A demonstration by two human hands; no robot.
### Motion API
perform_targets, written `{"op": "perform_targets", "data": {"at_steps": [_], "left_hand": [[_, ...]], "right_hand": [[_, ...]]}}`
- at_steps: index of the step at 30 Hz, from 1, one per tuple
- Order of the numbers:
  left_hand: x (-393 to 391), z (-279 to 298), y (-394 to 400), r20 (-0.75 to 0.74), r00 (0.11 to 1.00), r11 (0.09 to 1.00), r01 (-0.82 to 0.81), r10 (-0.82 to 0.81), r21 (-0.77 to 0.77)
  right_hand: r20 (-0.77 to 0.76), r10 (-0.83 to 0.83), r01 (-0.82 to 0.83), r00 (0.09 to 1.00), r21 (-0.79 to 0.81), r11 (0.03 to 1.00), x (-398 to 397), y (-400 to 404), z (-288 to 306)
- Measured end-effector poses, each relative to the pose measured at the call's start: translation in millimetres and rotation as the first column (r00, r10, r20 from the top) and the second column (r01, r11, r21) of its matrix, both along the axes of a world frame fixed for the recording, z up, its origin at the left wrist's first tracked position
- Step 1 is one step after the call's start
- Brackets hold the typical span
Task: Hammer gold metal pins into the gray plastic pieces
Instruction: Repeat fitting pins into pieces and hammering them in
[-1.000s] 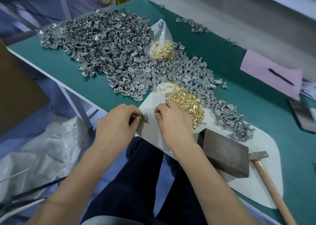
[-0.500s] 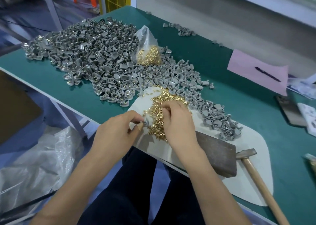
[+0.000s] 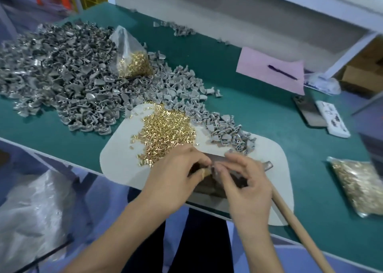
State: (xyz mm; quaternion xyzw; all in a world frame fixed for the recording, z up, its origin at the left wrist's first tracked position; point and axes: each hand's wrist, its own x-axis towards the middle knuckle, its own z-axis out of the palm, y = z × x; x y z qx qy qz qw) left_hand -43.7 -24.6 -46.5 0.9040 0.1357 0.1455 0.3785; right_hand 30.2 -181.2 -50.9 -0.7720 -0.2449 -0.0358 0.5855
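On the green table (image 3: 248,111), a white mat (image 3: 118,160) lies under your fingers. Your left hand (image 3: 176,181) and right hand (image 3: 244,185) meet fingertip to fingertip over the dark block (image 3: 209,186), pinching something too blurred to identify. The gold pins (image 3: 163,129) and gray pieces (image 3: 68,76) lie just beyond them.

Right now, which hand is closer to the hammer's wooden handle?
The right hand. It sits just beside the wooden handle, which runs past its wrist. The left hand is farther away, on the other side of the right hand, next to the gold pins.
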Motion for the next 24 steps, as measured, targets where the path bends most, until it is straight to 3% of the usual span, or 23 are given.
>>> {"op": "perform_targets", "data": {"at_steps": [10,17,24], "left_hand": [[10,2,-7,0.008,0.998,0.996,-0.060,0.060,0.063],[9,3,-10,-0.010,0.996,0.987,-0.089,0.091,0.133],[8,6,-10,-0.031,0.995,0.989,-0.087,0.091,0.117]], "right_hand": [[0.259,-0.018,0.078,0.966,-0.224,0.972,3,-6,-2],[0.239,0.028,0.026,0.971,-0.221,0.975,9,-6,-5],[0.291,0.037,0.065,0.956,-0.332,0.941,19,-10,-2]]}}
